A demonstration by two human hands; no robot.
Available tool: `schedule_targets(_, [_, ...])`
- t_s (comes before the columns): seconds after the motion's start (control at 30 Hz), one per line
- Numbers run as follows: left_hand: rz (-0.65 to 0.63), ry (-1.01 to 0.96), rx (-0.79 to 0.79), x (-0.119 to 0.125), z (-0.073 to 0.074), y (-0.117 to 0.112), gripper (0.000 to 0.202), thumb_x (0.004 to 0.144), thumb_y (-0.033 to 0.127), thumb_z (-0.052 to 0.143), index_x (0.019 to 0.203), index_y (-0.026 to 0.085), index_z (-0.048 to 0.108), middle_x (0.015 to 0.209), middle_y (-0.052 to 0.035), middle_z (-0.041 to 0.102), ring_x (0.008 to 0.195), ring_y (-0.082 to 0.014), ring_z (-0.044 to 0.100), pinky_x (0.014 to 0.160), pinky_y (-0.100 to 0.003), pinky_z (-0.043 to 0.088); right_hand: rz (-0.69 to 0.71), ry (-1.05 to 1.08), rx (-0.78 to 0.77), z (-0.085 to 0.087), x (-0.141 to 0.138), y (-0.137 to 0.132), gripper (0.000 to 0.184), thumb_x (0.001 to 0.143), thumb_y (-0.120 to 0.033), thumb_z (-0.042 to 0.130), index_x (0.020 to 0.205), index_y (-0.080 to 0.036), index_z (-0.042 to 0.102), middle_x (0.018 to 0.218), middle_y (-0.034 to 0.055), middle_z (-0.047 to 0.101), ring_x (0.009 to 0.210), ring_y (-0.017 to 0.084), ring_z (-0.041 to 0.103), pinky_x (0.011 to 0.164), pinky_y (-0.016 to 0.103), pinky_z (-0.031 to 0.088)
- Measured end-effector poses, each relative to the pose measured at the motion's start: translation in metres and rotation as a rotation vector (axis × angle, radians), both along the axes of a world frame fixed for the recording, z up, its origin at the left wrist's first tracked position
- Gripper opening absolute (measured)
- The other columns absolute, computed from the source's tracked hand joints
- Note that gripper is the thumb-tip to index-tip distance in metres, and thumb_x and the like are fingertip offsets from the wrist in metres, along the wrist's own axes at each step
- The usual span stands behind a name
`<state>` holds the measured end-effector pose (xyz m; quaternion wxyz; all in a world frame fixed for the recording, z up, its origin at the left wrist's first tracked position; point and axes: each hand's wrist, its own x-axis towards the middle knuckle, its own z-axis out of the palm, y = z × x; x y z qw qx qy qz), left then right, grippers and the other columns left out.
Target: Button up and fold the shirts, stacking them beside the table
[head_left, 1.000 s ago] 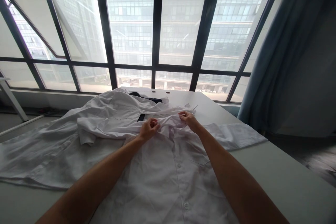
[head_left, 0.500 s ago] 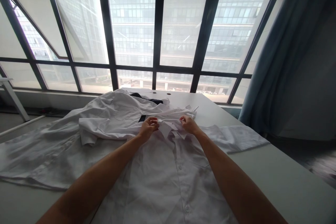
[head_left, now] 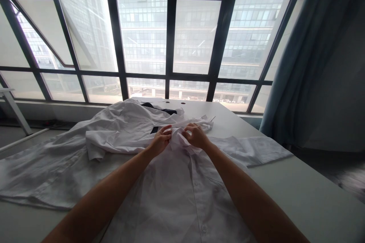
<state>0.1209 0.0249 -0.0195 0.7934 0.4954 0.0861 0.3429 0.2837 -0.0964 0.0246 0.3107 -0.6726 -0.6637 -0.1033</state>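
Observation:
A white button-up shirt [head_left: 168, 190] lies front up before me, its sleeves spread to both sides and its buttons running down the middle. At its collar, my left hand [head_left: 162, 138] pinches the fabric on the left side. My right hand [head_left: 195, 135] is close beside it, with bent fingers closed on the collar cloth. Between the two hands the collar is bunched and raised, and the fingertips are partly hidden in its folds.
Another white garment [head_left: 119, 117] lies crumpled on the left and behind the shirt. Dark cloth [head_left: 168, 111] shows at the far end of the white table [head_left: 310, 182]. A blue-grey curtain [head_left: 288, 83] hangs at the right, and tall windows [head_left: 142, 34] stand behind.
My right hand has moved left toward my left hand, bunching the collar between them. My left hand has barely moved. The shirt body lies as before.

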Motion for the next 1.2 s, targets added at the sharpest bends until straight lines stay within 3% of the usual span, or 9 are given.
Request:
schedule_targets(0.17, [0.056,0.045,0.078,0.001,0.000,-0.005,0.059,0.059,0.023,0.085,0.111,0.018,0.060,0.089,-0.0022,0.066,0.075,-0.0114,0.061,0.068,-0.023,0.047,-0.057,0.005,0.036,-0.001,-0.002,0.002,0.018,0.091,-0.027,0.060,0.088,-0.015,0.074,0.091,0.0089,0.071,0.086,0.020,0.061,0.083,0.032,0.044])
schedule_targets(0.33, [0.171,0.056,0.273,0.001,-0.001,-0.005,0.050,0.059,0.033,0.086,0.100,0.016,0.063,0.081,0.0005,0.061,0.072,-0.0107,0.057,0.067,-0.023,0.045,-0.117,0.012,0.032,0.000,-0.005,0.000,0.020,0.091,-0.029,0.060,0.084,-0.015,0.074,0.086,0.0085,0.070,0.082,0.020,0.060,0.078,0.030,0.043])
schedule_targets(0.43, [0.277,0.120,0.469,0.000,0.003,-0.008,0.041,0.065,0.040,0.081,0.094,0.015,0.064,0.077,0.0000,0.060,0.068,-0.0116,0.055,0.063,-0.024,0.043,-0.151,0.003,0.034,0.002,-0.007,-0.001,0.022,0.091,-0.029,0.059,0.082,-0.015,0.073,0.084,0.0080,0.069,0.082,0.020,0.060,0.078,0.031,0.042])
schedule_targets(0.57, [0.601,0.243,0.830,-0.004,0.010,-0.017,0.030,0.071,0.045,0.075,0.073,0.018,0.063,0.062,0.0025,0.052,0.058,-0.0112,0.044,0.058,-0.024,0.036,-0.198,0.006,0.038,0.003,-0.008,-0.001,0.023,0.092,-0.030,0.057,0.084,-0.015,0.073,0.087,0.0085,0.069,0.083,0.020,0.059,0.077,0.031,0.041])
schedule_targets(0.67, [0.643,0.303,0.993,-0.006,0.010,-0.024,0.037,0.066,0.045,0.080,0.058,0.019,0.055,0.055,0.0025,0.048,0.054,-0.0117,0.040,0.057,-0.025,0.030,-0.212,0.003,0.040,0.003,-0.009,0.000,0.024,0.092,-0.031,0.057,0.082,-0.016,0.072,0.086,0.0085,0.069,0.081,0.020,0.059,0.076,0.031,0.041])
schedule_targets(0.83, [0.587,0.416,0.973,-0.003,0.002,-0.023,0.033,0.074,0.036,0.069,0.052,0.020,0.050,0.049,0.0015,0.047,0.049,-0.0123,0.037,0.055,-0.027,0.024,-0.172,-0.029,0.046,0.001,-0.011,0.000,0.023,0.092,-0.032,0.057,0.080,-0.016,0.070,0.084,0.0077,0.067,0.080,0.020,0.059,0.078,0.031,0.041])
schedule_targets(1.0, [0.556,0.396,0.919,-0.002,-0.002,-0.018,0.037,0.080,0.038,0.060,0.052,0.020,0.045,0.049,0.0033,0.042,0.050,-0.0115,0.034,0.054,-0.026,0.023,-0.219,-0.069,0.137,0.002,-0.018,-0.001,0.016,0.089,-0.028,0.060,0.098,-0.015,0.064,0.092,0.0091,0.066,0.082,0.021,0.059,0.077,0.032,0.042])
schedule_targets(1.13, [0.520,0.340,0.905,0.002,-0.006,-0.014,0.031,0.083,0.040,0.056,0.061,0.019,0.050,0.055,0.0033,0.046,0.054,-0.0119,0.039,0.054,-0.025,0.027,-0.064,-0.073,-0.077,0.005,-0.027,-0.004,0.023,0.088,-0.042,0.062,0.088,-0.019,0.066,0.087,0.0067,0.068,0.069,0.018,0.060,0.063,0.027,0.039])
schedule_targets(1.2, [0.487,0.302,0.870,0.004,-0.010,-0.010,0.028,0.085,0.039,0.054,0.065,0.019,0.053,0.058,0.0025,0.051,0.055,-0.0125,0.044,0.055,-0.024,0.032,-0.041,-0.104,-0.176,0.004,-0.031,-0.004,0.027,0.086,-0.047,0.064,0.085,-0.020,0.068,0.094,0.0083,0.069,0.071,0.019,0.062,0.062,0.027,0.039])
